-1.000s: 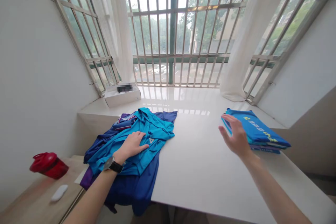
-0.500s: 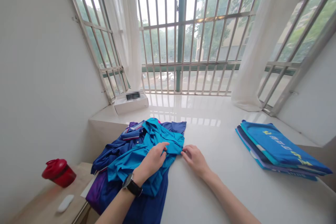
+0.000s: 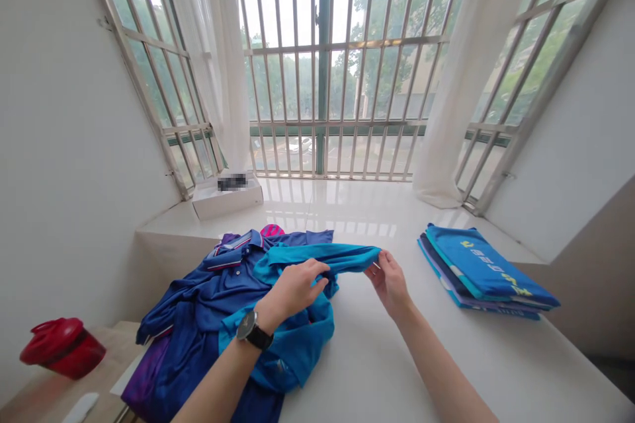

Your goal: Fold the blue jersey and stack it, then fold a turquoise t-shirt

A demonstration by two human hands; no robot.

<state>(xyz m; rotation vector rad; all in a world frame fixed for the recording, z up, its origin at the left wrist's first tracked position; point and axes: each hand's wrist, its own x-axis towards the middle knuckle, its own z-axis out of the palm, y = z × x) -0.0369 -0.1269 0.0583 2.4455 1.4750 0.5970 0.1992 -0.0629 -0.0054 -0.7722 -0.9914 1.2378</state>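
A crumpled turquoise shirt [image 3: 297,344] lies over a pile of dark blue clothing. My right hand [image 3: 389,281] pinches one end of the turquoise cloth between thumb and fingers, holding a narrow stretch of it raised above the white surface. My left hand [image 3: 300,287], with a black-strapped watch on the wrist, rests against the same shirt; its thumb and forefinger are apart, the other fingertips hidden. Under and beside the turquoise cloth is a navy polo shirt [image 3: 203,304] with a striped collar. Purple fabric [image 3: 146,370] shows at the pile's lower left.
A stack of folded clothes [image 3: 489,264], blue on top, lies on the white surface [image 3: 367,370] to the right. At the back left sits a white box [image 3: 228,198]. A red lidded container [image 3: 64,347] is at lower left. Barred windows and white curtains stand behind.
My right hand has taken hold of the turquoise shirt's end and drawn it up and to the right. My left hand stays on the shirt. The view has shifted right.
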